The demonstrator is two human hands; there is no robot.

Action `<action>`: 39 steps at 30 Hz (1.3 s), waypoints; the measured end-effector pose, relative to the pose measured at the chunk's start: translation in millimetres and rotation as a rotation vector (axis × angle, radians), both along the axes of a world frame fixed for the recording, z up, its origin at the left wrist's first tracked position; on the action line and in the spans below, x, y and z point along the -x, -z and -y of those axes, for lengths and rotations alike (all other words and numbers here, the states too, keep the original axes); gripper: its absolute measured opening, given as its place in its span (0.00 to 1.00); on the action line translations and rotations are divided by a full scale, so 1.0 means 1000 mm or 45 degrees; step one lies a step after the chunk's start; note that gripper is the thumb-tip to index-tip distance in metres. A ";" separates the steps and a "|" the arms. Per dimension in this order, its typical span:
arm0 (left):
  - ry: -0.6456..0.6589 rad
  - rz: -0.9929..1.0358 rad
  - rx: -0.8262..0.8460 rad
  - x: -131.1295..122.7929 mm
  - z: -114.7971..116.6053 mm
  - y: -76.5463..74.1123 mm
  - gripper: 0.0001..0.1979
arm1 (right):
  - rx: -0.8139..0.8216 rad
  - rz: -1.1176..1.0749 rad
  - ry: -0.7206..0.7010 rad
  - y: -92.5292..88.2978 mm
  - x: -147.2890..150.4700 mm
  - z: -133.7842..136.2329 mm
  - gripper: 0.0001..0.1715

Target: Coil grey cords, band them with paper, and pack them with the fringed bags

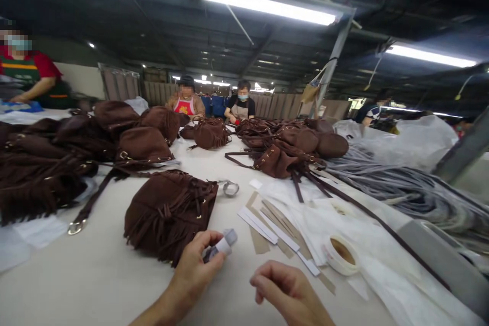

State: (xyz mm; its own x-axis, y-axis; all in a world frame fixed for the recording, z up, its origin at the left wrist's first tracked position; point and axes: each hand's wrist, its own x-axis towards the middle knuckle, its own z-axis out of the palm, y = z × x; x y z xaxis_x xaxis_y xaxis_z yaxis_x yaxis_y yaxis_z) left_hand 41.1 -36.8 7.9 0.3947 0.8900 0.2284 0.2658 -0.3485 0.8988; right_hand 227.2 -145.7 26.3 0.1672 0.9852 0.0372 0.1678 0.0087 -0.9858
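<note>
My left hand (194,270) is closed round a small white and grey tube-like object (223,244), held just above the table near its front edge. My right hand (284,290) hovers beside it with the fingers curled in; I cannot make out anything inside them. A brown suede fringed bag (168,211) lies directly behind my left hand. White paper strips (263,224) and a roll of tape (341,253) lie to the right of my hands.
Heaps of brown fringed bags (57,158) cover the left and the far middle (290,150) of the pale table (95,270). Grey cords (401,183) and white plastic sheeting (382,275) lie at the right. Several people sit at the far end.
</note>
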 end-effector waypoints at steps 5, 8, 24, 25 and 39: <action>0.019 0.034 -0.032 0.004 -0.001 0.004 0.12 | -0.006 0.083 -0.058 0.015 0.031 -0.044 0.19; 0.037 0.035 -0.028 0.004 -0.001 0.002 0.11 | 0.000 0.083 -0.114 0.022 0.029 -0.048 0.19; 0.180 0.035 -0.005 0.009 0.003 -0.006 0.12 | -0.041 0.090 0.124 0.026 0.046 -0.054 0.23; 0.190 0.021 0.009 0.010 0.004 -0.007 0.12 | -0.045 0.088 0.144 0.025 0.048 -0.055 0.22; 0.202 0.013 0.058 0.008 0.004 -0.007 0.12 | 0.151 -0.178 0.106 0.034 0.039 -0.049 0.15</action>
